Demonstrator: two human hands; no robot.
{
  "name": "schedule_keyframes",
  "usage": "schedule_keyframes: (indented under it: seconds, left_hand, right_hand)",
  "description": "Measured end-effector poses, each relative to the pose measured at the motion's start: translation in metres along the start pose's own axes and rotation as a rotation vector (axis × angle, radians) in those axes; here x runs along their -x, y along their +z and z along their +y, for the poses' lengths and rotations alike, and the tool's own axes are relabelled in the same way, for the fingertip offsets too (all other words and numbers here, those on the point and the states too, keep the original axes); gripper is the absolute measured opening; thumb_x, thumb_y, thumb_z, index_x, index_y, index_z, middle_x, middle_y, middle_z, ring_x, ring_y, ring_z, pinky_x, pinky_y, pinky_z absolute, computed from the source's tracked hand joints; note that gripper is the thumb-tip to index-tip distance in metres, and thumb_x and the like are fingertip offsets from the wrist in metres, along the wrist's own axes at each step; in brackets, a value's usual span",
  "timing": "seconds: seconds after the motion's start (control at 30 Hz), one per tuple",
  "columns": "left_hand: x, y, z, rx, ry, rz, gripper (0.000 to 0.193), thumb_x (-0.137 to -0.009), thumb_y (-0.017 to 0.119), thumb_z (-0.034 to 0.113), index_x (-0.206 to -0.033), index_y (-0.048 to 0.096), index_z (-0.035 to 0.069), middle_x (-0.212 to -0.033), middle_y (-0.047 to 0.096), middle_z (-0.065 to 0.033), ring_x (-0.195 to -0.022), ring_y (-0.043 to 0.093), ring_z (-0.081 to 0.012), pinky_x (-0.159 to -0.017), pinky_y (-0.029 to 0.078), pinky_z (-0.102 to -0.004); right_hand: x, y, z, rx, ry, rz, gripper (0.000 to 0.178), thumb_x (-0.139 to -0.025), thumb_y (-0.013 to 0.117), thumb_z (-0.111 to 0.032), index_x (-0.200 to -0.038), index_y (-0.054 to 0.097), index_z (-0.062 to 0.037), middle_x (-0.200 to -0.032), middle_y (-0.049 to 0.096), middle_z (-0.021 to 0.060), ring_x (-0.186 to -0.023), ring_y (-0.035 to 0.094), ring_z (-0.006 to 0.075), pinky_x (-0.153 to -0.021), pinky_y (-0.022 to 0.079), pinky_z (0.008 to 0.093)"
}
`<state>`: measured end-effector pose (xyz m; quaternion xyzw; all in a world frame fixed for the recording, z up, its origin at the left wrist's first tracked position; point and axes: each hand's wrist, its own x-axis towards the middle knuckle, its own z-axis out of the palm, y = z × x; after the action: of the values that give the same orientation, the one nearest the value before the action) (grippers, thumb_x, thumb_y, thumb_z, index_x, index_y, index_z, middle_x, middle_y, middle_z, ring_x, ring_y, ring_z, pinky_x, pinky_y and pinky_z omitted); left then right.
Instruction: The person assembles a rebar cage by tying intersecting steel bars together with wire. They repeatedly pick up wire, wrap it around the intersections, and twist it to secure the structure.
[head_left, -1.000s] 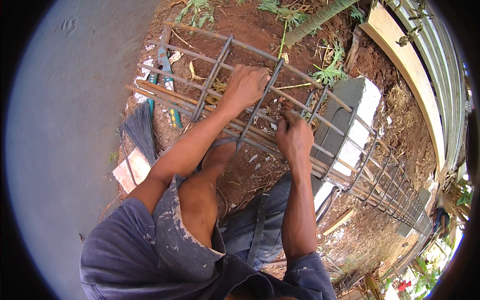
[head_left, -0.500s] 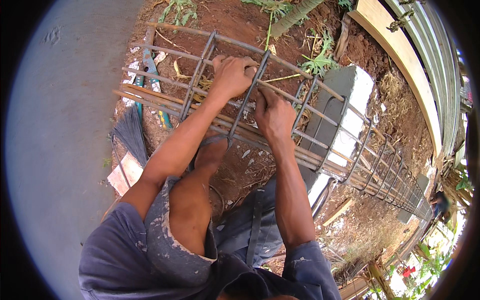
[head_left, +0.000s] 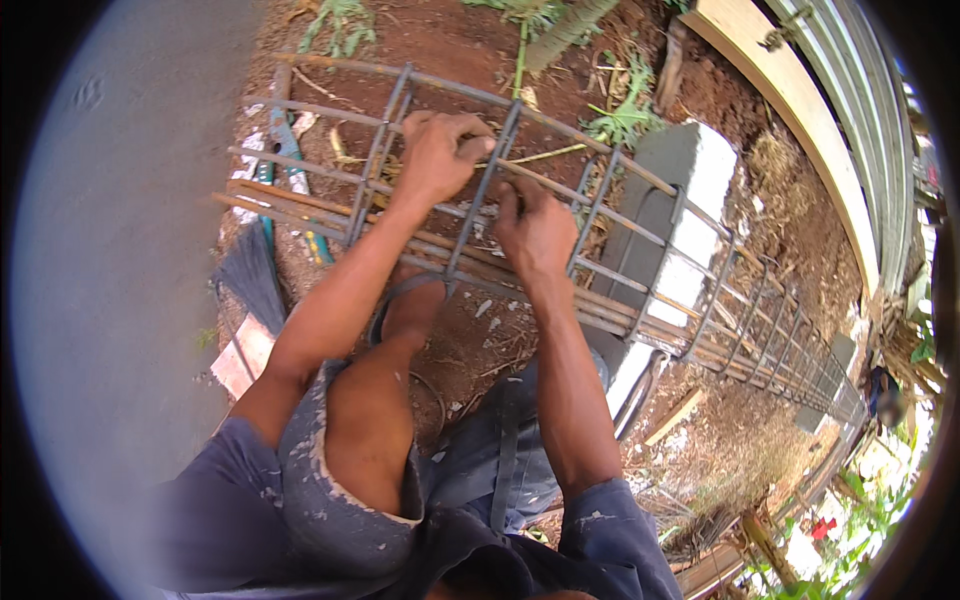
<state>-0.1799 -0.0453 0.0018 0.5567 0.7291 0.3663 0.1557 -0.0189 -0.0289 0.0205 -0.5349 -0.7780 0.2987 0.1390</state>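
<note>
A long cage of steel reinforcing bars (head_left: pixel 620 265) with square stirrups runs from the left toward the far right. My left hand (head_left: pixel 437 160) is over one of its long upper bars, fingers curled and thumb close to a stirrup (head_left: pixel 487 185). Just right of that stirrup, my right hand (head_left: pixel 540 230) is closed, its thumb and forefinger pinched near the same crossing. Whatever lies between the fingertips of either hand is too small or hidden. Several more bars lie along the cage's lower side, near my bent knee (head_left: pixel 368 430).
A grey and white block (head_left: pixel 690 200) supports the cage, with another block (head_left: pixel 843 355) farther along. At left lie a blue-green two-handled tool (head_left: pixel 284 135) and dark broom bristles (head_left: pixel 252 270) beside a concrete slab (head_left: pixel 120 300). A plank (head_left: pixel 810 110) and corrugated sheet (head_left: pixel 860 90) curve at upper right.
The view has shifted slightly, so the cage and hands sit a little further left. Both hands stay at the same stirrup crossing, with slight finger movement.
</note>
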Motion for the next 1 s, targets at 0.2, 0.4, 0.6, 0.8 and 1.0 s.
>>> schedule_keyframes:
  seconds: [0.2,0.4,0.6,0.8,1.0]
  left_hand:
    - [0.004,0.003,-0.003,0.051,0.099,0.017,0.015,-0.085,0.066,0.022,-0.088,0.071,0.008,-0.090,0.070,-0.0074,-0.092,0.063,-0.0267,-0.098,0.030,-0.0433]
    - [0.006,-0.001,-0.002,0.052,0.158,0.042,0.013,-0.085,0.064,0.016,-0.089,0.070,0.004,-0.089,0.069,-0.0083,-0.092,0.062,-0.0272,-0.093,0.037,-0.0404]
    - [0.008,0.006,0.007,0.058,0.253,0.111,0.008,-0.082,0.066,0.006,-0.089,0.067,0.001,-0.089,0.066,-0.0114,-0.090,0.060,-0.0318,-0.083,0.044,-0.0413]
    - [0.005,-0.006,0.004,0.062,0.320,0.021,0.008,-0.081,0.063,0.004,-0.088,0.065,0.000,-0.087,0.063,-0.0149,-0.088,0.059,-0.0339,-0.080,0.046,-0.0416]
    - [-0.021,-0.011,0.012,-0.022,0.249,-0.219,0.015,-0.081,0.062,0.013,-0.085,0.065,-0.002,-0.084,0.062,-0.0163,-0.085,0.058,-0.0367,-0.079,0.046,-0.0423]
  right_hand:
    - [-0.006,0.000,0.008,-0.165,0.104,-0.019,0.026,-0.088,0.058,-0.027,-0.101,0.073,-0.0098,-0.085,0.069,0.0218,-0.083,0.068,0.0398,-0.077,0.052,0.0466]
    - [-0.007,0.003,0.007,-0.241,0.175,-0.045,0.027,-0.087,0.059,-0.029,-0.098,0.073,-0.0088,-0.087,0.069,0.0236,-0.084,0.066,0.0415,-0.077,0.051,0.0471]
    - [-0.012,0.007,0.015,-0.300,0.175,-0.031,0.027,-0.086,0.059,-0.028,-0.094,0.073,-0.0054,-0.083,0.068,0.0250,-0.082,0.066,0.0421,-0.075,0.051,0.0474]
    - [-0.028,0.000,-0.002,-0.333,0.182,-0.131,0.024,-0.081,0.058,-0.019,-0.085,0.072,0.0002,-0.080,0.067,0.0255,-0.079,0.066,0.0422,-0.075,0.051,0.0470]
    - [-0.029,-0.002,0.001,-0.450,0.167,-0.162,0.023,-0.084,0.060,-0.016,-0.085,0.071,0.0042,-0.067,0.067,0.0107,-0.061,0.057,0.0139,-0.059,0.046,0.0329]
